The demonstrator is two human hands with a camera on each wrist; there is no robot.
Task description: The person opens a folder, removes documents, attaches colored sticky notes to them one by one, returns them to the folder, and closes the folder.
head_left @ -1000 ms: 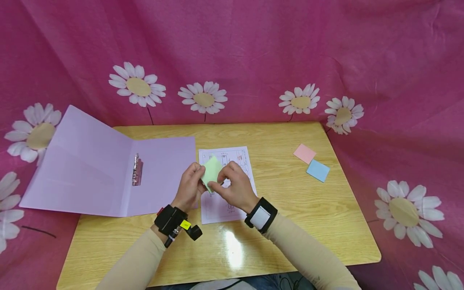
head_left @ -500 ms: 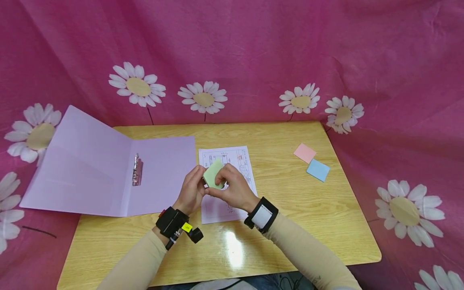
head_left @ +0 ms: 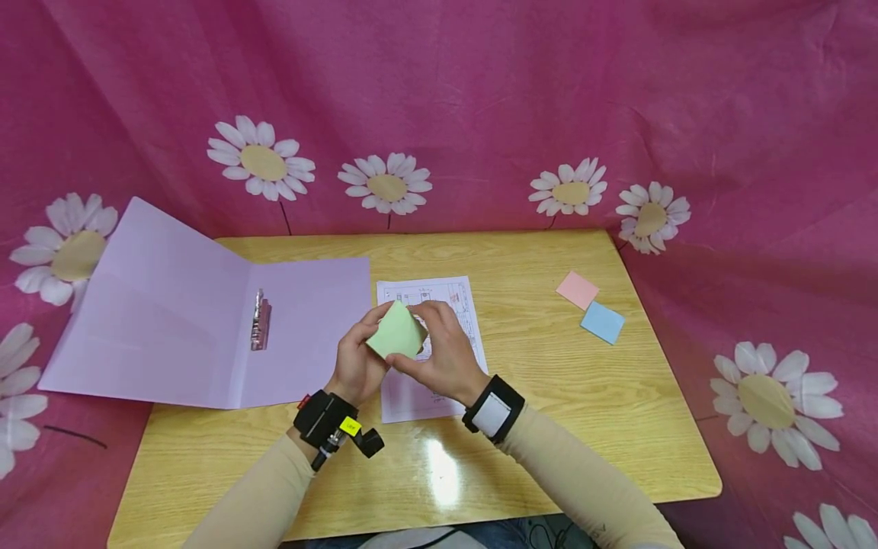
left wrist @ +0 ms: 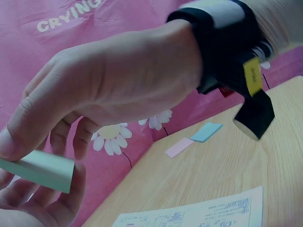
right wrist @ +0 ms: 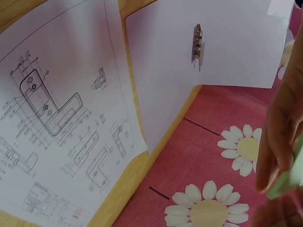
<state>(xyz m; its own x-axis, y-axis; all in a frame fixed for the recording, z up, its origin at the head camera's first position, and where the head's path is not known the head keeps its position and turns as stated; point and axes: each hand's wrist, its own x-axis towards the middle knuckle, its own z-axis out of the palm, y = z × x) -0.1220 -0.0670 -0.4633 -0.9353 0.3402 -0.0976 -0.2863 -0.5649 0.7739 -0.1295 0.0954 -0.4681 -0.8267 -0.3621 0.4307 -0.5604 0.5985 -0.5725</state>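
A light green sticky note pad [head_left: 395,334] is held up between both hands, over the printed drawing sheet [head_left: 411,404]. My left hand [head_left: 354,366] grips the pad from the left and below. From the right, my right hand [head_left: 447,357] pinches the pad's edge, its thumb along the lower side and its fingers at the upper corner. In the left wrist view the green pad [left wrist: 45,171] is seen edge-on, with the right thumb lying on its top. At the right border of the right wrist view, only part of the pad [right wrist: 289,175] shows.
To the left lies an open lilac ring binder [head_left: 309,328] with a metal clip [head_left: 259,324], its cover raised. A pink sticky note pad [head_left: 577,290] and a blue one [head_left: 603,322] touch at the right of the wooden table [head_left: 549,427]. A flowered pink cloth [head_left: 473,114] hangs behind.
The green pad has tilted and turned, showing more of its broad face. The right fingers have shifted from over its face to its right edge and upper corner.
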